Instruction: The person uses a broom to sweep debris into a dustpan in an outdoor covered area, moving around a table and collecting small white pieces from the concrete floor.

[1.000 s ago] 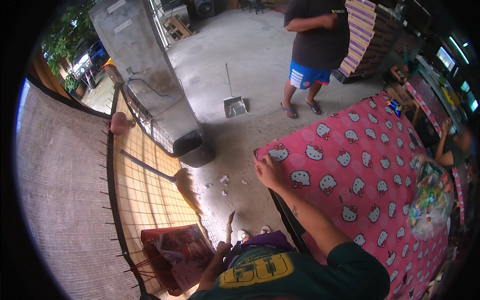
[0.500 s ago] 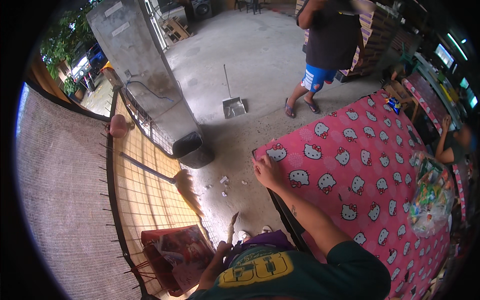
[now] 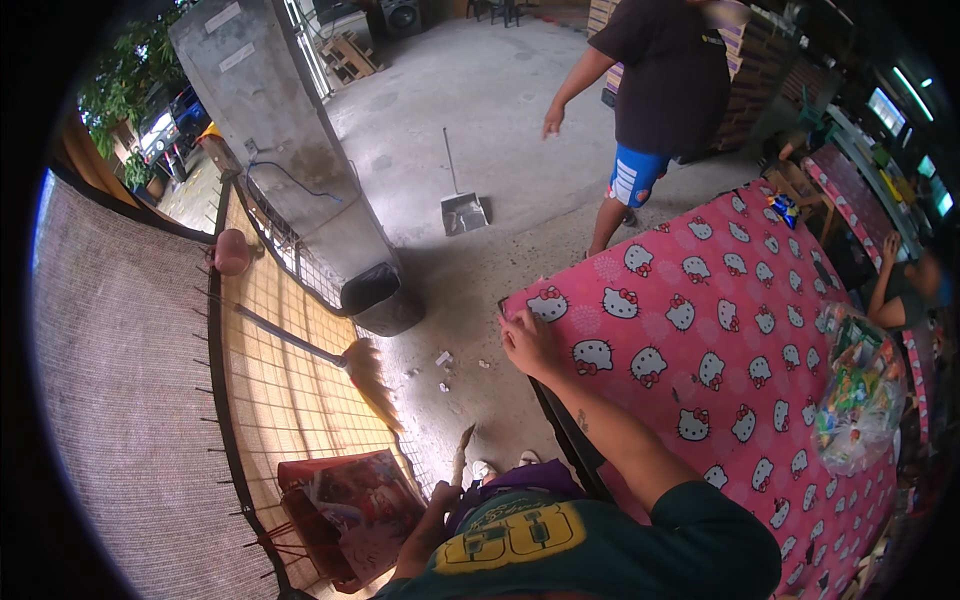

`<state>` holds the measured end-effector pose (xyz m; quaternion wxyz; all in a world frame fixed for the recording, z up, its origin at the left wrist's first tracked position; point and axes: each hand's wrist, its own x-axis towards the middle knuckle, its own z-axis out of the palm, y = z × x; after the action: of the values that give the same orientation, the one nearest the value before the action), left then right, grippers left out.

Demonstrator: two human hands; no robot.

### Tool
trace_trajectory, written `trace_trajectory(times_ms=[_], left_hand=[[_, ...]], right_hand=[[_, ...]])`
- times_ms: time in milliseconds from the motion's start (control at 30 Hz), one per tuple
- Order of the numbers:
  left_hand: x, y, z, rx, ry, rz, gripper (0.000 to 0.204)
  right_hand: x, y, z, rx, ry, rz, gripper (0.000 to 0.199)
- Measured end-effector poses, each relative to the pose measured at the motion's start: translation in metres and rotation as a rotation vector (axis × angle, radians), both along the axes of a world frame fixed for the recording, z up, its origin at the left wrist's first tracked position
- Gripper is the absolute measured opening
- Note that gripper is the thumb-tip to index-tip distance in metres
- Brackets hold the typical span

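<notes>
At the lower middle, my left hand is closed round a slim, pale, stick-like thing with a brown pointed tip; its exact kind I cannot make out. It points up and away from my body. My right arm reaches across the pink table, whose cover carries a cartoon cat pattern. At the table's near left corner, my right hand has its fingers bent over the edge, gripping it.
A black bin, a straw broom and a red bag line the mesh fence on the left. Paper scraps and a dustpan lie on the floor. A plastic bag of packets sits on the table. Beyond it stands a person.
The person beyond the table has stepped and turned, one arm now hanging outward to the left. My own hands keep their places; the view has shifted very slightly.
</notes>
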<state>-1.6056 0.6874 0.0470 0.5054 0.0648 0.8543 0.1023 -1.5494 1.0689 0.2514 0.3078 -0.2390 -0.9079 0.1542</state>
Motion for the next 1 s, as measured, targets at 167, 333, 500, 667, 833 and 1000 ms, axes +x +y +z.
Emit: trace_trajectory(times_ms=[167,333,500,667,833,1000], left_hand=[[0.001,0.001,0.0,0.015,0.022,-0.05,0.047],[-0.005,-0.01,-0.012,0.027,0.03,-0.041,0.048],[-0.007,-0.016,-0.027,0.027,0.009,-0.058,0.05],[-0.004,-0.016,-0.033,0.05,-0.029,-0.04,0.049],[0.005,-0.002,-0.024,-0.032,-0.016,-0.253,0.055],[-0.004,-0.017,-0.015,-0.052,0.022,-0.283,0.055]], right_hand=[[-0.001,0.0,-0.003,0.005,0.002,-0.004,0.011],[-0.004,-0.004,0.002,-0.009,0.0,-0.008,0.012],[-0.001,0.0,-0.001,-0.003,-0.031,0.0,0.014],[-0.013,0.036,-0.005,0.526,-0.176,0.461,0.06],[-0.017,0.109,0.039,0.508,-0.244,1.207,0.066],[-0.033,0.093,0.037,0.461,-0.273,1.349,0.067]])
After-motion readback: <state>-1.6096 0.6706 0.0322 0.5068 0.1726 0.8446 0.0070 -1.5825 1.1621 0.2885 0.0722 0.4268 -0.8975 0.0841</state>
